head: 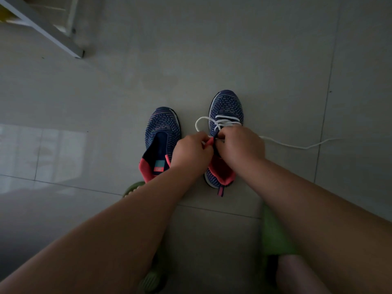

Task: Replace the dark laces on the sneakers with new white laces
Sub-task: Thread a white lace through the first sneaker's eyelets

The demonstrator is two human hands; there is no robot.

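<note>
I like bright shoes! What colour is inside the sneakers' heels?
Coral pink lining, clearest in the head view.

Looks like someone's home, probably an entryway or a plain room, and pretty dim. The floor (233, 49) is big glossy grey tiles with thin grout lines, and there's a pale window-ish reflection (42, 151) on the tiles at the left. Up in the top-left corner a white metal frame leg (42, 24) meets the floor, maybe a rack or bed frame, can't tell which. The person is bare-armed and wearing green rubber slippers (273, 234), which is very much indoor house footwear. 2 knit sneakers (162, 128) sit right on the floor rather than on any bench or counter. No work surface in view, just floor, so it reads domestic to me.
</note>
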